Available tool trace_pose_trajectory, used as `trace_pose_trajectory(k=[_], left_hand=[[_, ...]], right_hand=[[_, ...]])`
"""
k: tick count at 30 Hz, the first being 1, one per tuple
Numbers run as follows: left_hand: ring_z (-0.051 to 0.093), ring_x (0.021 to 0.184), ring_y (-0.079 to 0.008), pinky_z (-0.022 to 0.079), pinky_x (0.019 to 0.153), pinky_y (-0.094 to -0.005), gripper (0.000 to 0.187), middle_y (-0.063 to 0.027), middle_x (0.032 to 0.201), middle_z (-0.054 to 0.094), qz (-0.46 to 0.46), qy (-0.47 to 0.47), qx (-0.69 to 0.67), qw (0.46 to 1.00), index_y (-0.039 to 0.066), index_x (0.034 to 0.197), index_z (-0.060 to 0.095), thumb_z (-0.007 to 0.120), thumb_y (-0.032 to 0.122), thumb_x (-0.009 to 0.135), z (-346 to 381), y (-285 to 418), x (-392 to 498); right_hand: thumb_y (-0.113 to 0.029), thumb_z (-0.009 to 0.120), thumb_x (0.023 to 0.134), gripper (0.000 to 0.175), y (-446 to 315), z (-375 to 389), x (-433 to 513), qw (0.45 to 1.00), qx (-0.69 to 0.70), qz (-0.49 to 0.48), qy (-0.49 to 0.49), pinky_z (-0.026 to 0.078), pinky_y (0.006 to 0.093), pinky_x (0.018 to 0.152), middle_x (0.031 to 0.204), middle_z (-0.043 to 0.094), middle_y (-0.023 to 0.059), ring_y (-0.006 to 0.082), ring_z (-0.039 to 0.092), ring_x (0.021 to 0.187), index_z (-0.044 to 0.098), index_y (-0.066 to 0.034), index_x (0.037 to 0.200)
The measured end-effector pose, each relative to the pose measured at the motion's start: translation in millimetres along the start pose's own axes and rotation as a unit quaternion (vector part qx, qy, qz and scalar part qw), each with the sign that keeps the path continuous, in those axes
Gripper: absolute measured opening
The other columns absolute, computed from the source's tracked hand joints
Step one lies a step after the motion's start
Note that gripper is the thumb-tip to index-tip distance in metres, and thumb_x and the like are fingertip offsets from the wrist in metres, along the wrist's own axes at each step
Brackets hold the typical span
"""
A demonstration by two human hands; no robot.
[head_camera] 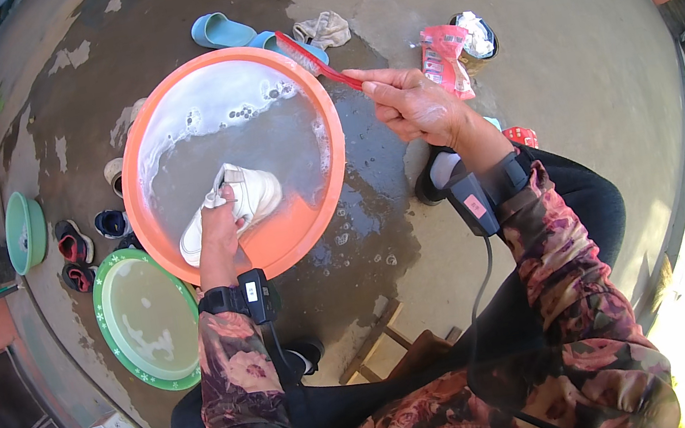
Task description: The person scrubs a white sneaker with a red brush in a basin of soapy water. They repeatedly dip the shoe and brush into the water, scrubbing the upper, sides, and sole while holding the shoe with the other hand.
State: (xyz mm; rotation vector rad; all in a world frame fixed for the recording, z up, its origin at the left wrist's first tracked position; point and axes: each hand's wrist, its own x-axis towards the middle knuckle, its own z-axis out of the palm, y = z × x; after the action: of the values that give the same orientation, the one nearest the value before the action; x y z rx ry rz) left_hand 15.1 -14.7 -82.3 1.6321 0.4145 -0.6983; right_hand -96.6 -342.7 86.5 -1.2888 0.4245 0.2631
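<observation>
My left hand (221, 228) grips a white shoe (259, 193) by its opening, inside a large orange plastic basin (337, 147). Soapy water (224, 145) fills the basin, with white foam (203, 95) gathered along its far side. The shoe lies at the near part of the basin, where bare orange bottom shows beside it. In my right hand (415, 101) is the red handle of a scrubbing brush (307, 55) with pale bristles. The brush is raised at the basin's right rim, apart from the shoe.
Light-blue slippers (223, 30) and a greyish cloth (323, 30) lie beyond the basin. To the left are a green-rimmed basin (103, 305) of cloudy water, a small green basin (36, 229) and several shoes (75, 241). A pink packet (446, 60) stands by a tin (493, 42) at right.
</observation>
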Motion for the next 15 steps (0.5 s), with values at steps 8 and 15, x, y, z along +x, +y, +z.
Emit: trace_pose_trajectory(k=[8,15], left_hand=[[0.057,0.080,-0.0124,0.044,0.058,-0.0304,0.024,0.0018,0.094,0.062,0.002,0.072,-0.006,0.997,0.015,0.109,0.058,0.061,0.029,0.091,12.3,-1.1,-12.5],[0.059,0.085,-0.0161,0.050,0.063,-0.0326,0.036,-0.0077,0.102,0.062,0.060,0.101,0.015,0.993,0.001,0.122,0.055,0.056,0.020,0.091,24.8,-7.7,-21.3]], right_hand=[[-0.011,0.041,0.093,0.041,120.2,95.8,-2.1,0.942,-0.293,-0.151,0.068,0.047,0.0297,0.074,0.090,0.064,0.0058,0.0163,0.060,0.080,0.046,-0.0014,0.133],[-0.008,0.049,0.084,0.040,177.9,160.8,85.3,0.905,-0.379,-0.164,0.099,0.048,0.0486,0.061,0.076,0.059,0.0280,0.0437,0.060,0.065,0.053,-0.0036,0.123]])
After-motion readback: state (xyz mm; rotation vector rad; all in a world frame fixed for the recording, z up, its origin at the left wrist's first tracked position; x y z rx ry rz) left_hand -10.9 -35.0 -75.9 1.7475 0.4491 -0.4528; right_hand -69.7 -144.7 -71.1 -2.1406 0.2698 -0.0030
